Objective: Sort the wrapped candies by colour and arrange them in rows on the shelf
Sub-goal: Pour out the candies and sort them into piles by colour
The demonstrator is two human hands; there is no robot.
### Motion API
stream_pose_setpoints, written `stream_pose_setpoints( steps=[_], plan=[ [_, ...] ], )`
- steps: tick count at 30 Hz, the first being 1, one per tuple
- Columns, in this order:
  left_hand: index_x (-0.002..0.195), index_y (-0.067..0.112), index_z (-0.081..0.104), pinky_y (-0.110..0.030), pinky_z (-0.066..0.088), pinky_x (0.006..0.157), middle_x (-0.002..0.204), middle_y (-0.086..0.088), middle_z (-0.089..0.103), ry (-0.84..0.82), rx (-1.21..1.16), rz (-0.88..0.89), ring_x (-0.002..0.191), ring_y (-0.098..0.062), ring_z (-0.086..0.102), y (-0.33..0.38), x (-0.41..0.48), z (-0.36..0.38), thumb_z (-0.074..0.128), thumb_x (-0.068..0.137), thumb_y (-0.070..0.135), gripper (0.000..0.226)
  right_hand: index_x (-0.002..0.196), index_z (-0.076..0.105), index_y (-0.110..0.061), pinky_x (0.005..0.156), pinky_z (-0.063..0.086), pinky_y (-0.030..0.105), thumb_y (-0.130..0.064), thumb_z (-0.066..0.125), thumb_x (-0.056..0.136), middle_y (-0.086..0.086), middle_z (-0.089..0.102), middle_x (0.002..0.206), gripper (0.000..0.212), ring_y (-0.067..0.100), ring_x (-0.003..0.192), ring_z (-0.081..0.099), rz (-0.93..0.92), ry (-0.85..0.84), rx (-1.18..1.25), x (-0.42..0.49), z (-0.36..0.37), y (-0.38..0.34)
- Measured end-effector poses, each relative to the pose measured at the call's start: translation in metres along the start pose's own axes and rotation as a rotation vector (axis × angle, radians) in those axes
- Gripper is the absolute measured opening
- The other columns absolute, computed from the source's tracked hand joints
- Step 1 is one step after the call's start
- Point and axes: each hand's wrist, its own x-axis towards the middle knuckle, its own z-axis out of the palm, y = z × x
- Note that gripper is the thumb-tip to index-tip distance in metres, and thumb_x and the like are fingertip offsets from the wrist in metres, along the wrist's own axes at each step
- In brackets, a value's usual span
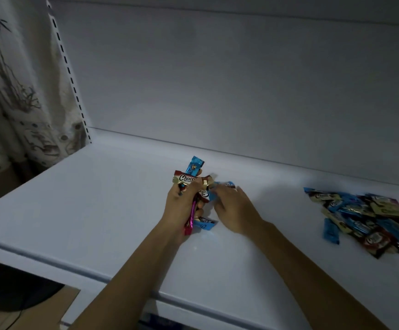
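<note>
My left hand (181, 206) grips a bunch of wrapped candies above the white shelf (86, 210): a blue one (195, 166) sticks up, a dark red "Choco" one (185, 178) fans left, a pink one (191, 217) hangs down, and a blue one (204, 223) pokes out below. My right hand (233, 208) meets the bunch from the right, its fingers pinching a blue candy (220, 189) at the bunch's edge. A loose pile of blue, dark red and gold candies (370, 220) lies on the shelf at the right.
The shelf's back panel (217, 91) rises behind the hands. A slotted upright (70, 75) and a patterned curtain (10, 91) stand at the left. Below the shelf's front lip (74, 270) are cardboard (39, 313) and a dark round object (15, 289).
</note>
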Motion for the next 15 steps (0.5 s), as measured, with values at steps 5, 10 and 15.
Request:
stream_pose_setpoints(
  steps=[5,10,15],
  plan=[
    [0.107,0.007,0.060,-0.017,0.035,0.038,0.075,-0.008,0.054,0.019,-0.144,-0.004,0.044,-0.007,0.041,0.001,0.001,-0.014,0.052,0.096,0.019,0.019,0.129,0.051,-0.015,0.107,0.035,0.026,-0.019,0.050,0.097,0.002,0.050,0.135,0.033,0.017,0.128,0.044,0.275,0.164,0.618,0.015,-0.009,-0.028],
    [0.107,0.009,0.060,-0.014,0.033,0.037,0.066,0.003,0.059,-0.018,-0.336,-0.071,0.044,-0.004,0.039,0.001,0.004,-0.018,0.053,0.095,0.023,0.019,0.091,0.064,-0.016,0.067,0.049,0.015,-0.019,0.074,0.080,-0.004,0.069,0.081,0.015,0.002,0.076,0.063,0.203,-0.036,0.824,-0.023,-0.021,-0.047],
    [0.094,0.013,0.060,-0.013,0.031,0.035,0.066,0.005,0.058,0.012,-0.447,-0.061,0.042,-0.002,0.038,0.002,0.008,-0.020,0.050,0.098,0.024,0.015,0.069,0.063,-0.021,0.060,0.046,0.015,-0.009,0.073,0.080,-0.004,0.067,0.070,0.019,0.000,0.062,0.061,0.113,-0.013,0.758,-0.022,-0.016,-0.041]
  ],
)
